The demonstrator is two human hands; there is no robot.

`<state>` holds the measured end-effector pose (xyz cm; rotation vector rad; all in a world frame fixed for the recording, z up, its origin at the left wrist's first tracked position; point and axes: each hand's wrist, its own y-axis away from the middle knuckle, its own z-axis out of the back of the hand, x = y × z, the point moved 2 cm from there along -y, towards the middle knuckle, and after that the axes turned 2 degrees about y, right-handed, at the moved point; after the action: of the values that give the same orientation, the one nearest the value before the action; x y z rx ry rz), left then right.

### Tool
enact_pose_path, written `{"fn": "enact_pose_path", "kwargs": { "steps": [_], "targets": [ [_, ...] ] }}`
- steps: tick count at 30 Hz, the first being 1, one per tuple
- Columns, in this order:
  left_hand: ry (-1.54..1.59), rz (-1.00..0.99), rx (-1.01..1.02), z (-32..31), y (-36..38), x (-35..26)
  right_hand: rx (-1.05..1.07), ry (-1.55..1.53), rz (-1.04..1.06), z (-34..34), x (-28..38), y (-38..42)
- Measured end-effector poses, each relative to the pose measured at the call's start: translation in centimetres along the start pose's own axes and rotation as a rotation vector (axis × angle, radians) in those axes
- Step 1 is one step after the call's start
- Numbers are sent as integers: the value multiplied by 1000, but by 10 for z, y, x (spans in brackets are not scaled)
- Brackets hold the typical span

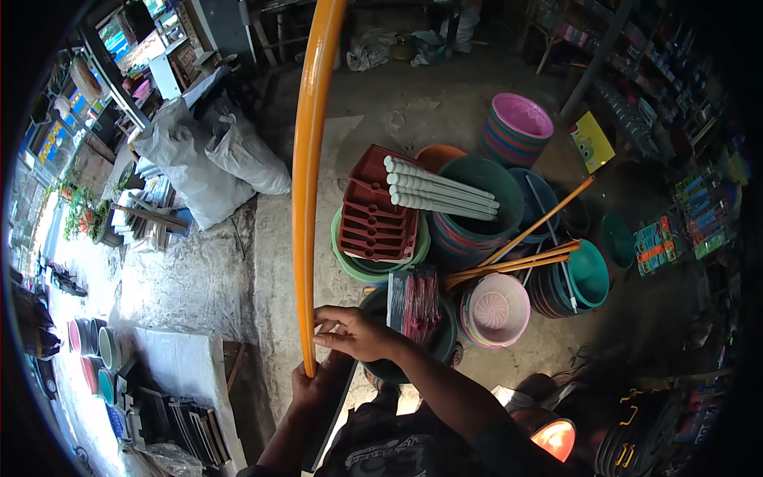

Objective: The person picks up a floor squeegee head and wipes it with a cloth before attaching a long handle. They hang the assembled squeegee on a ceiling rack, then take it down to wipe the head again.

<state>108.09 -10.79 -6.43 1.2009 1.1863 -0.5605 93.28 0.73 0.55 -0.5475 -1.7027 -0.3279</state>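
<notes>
On the left, two bulging white sacks (191, 163) stand on the floor within the sweep of the orange poles (308, 191), which look like two lengths side by side; were their far end to swing left, it could knock a sack, because so much length reaches away from the hands. The poles run from far to near, left of the piled wares, and the fingers of the left hand (307, 388) are wrapped around their near end. With the hold so close to that end, the weight beyond it could twist the wrist or let the far end droop. Just to the right, the right hand (354, 334) has its fingers bent against the side of the poles; I cannot tell whether they pinch or merely rest there, and if they only rest, the two lengths could splay or roll apart. Farther right, a swing that way could catch the stacked dark red trays (378, 208) or tip the pale rods (445, 193), whose ends jut out over the rim of the dark green tub (509, 179). Rightmost, loose orange sticks (517, 262) lean among the tubs and could slide if those were bumped.
</notes>
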Motion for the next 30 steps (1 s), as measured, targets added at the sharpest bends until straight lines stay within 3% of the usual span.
{"fn": "enact_pose_path", "kwargs": {
  "steps": [2,4,6,7,9,12,14,15,19,22,24,25,26,28,30],
  "targets": [
    [-225,-62,-75,13,1,1,-88,158,-54,13,-22,-6],
    [-305,12,-184,28,-4,22,-286,187,-33,40,-101,-5],
    [-311,17,-217,32,-10,26,-490,50,-259,66,-211,11],
    [-272,14,-237,42,-16,50,-560,186,-442,71,-236,24],
    [-229,46,-271,60,-27,98,-508,324,-795,78,-319,57],
    [-196,88,-316,78,-28,157,-519,362,-1052,71,-409,88],
    [-220,128,-325,81,-35,182,-589,641,-1090,69,-464,98],
    [-204,129,-351,86,-39,194,-576,853,-1065,67,-469,94],
    [-235,179,-354,99,-36,234,-565,971,-1120,63,-503,82],
    [-265,119,-394,106,-35,251,-332,985,-1269,78,-530,73],
    [-292,138,-425,109,-29,249,-513,790,-1257,77,-529,74],
    [-324,136,-433,110,-29,242,-600,800,-1093,70,-490,59],
    [-315,129,-450,110,-26,233,-588,810,-1079,65,-452,57],
    [-389,123,-481,108,-23,208,-342,749,-815,69,-371,45],
    [-327,179,-515,98,-19,167,-171,604,-806,68,-283,49]
  ]
}}
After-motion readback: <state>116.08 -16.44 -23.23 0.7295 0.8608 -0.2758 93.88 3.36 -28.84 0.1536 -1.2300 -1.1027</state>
